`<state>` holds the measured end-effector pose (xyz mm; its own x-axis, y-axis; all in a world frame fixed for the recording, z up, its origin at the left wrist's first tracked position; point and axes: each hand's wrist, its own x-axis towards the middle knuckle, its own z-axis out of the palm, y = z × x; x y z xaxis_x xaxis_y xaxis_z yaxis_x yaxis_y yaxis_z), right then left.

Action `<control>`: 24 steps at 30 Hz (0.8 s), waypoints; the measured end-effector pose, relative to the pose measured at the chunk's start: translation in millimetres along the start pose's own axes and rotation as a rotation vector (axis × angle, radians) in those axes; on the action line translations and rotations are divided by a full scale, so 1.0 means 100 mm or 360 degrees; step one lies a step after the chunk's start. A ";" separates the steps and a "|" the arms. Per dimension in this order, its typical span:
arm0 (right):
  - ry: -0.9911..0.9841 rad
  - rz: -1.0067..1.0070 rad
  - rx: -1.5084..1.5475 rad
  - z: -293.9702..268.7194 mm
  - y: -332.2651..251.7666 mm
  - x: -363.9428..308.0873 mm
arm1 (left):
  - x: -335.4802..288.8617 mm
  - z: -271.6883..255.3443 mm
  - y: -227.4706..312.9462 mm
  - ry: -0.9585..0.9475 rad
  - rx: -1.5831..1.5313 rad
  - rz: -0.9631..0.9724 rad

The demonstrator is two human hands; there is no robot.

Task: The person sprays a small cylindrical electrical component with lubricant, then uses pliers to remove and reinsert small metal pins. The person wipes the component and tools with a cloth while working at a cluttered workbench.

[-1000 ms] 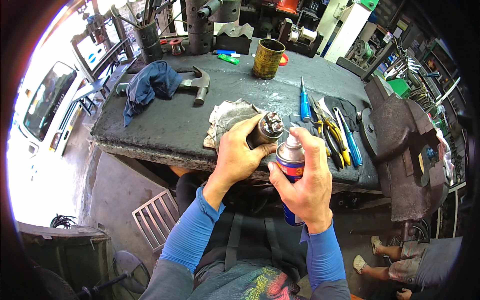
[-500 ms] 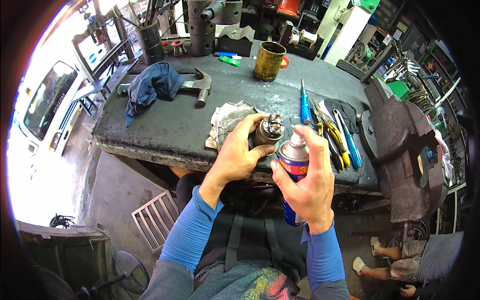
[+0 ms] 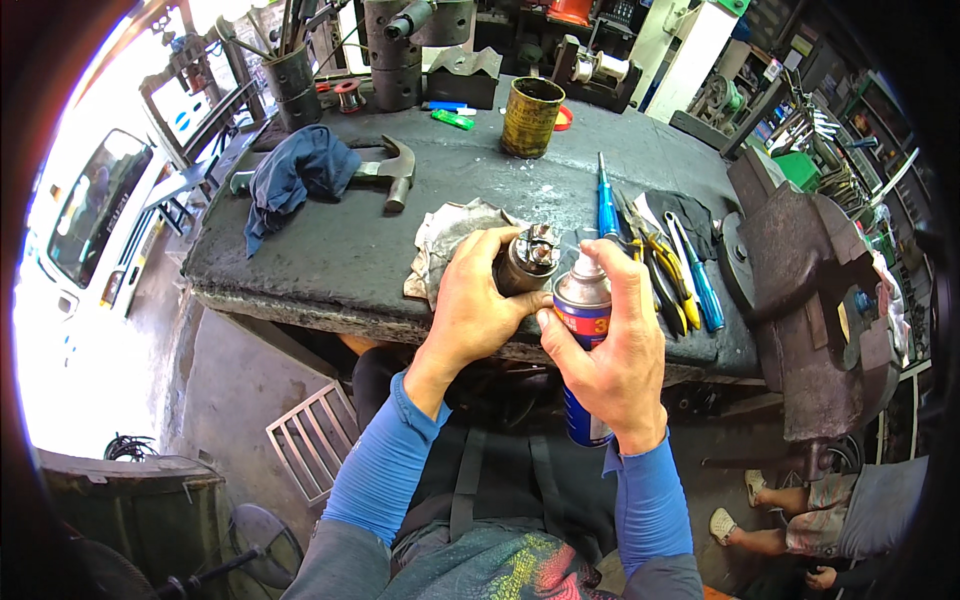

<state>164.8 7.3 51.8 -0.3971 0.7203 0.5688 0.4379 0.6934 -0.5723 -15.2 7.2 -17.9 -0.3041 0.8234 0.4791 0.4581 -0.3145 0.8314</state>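
Observation:
My left hand [image 3: 470, 305] is wrapped round a dirty cylindrical metal part [image 3: 530, 262] with shiny metal pieces and a coppery spot on its upper end. A blue spray can [image 3: 583, 295] with a red and yellow band stands upright in my right hand [image 3: 622, 355]. My index finger rests on its white nozzle, which points toward the part's upper end. Part and can are close together at the bench's near edge. Beneath my left hand lies a crumpled, stained beige cloth [image 3: 435, 250].
On the dark bench [image 3: 330, 265] are a claw hammer [image 3: 398, 172] under a blue rag [image 3: 300, 175], a yellowish tin [image 3: 532, 118], a blue-handled screwdriver [image 3: 607, 205] and pliers [image 3: 665, 265]. A large vise [image 3: 815, 310] stands right. Another person's legs [image 3: 765, 500] show at lower right.
The metal part has tilted slightly, and both hands have shifted a little with the part and the can. Both grips remain the same.

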 end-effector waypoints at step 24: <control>0.0694 -0.0137 0.0436 -1.15 0.23 0.60 | -0.04 -0.07 0.03 -0.0033 -0.0143 -0.0073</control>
<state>244.1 63.7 140.9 -0.0239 0.6249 0.7804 0.1682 0.7720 -0.6130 -18.8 -0.2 -14.8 -0.3050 0.8474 0.4346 0.3670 -0.3165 0.8747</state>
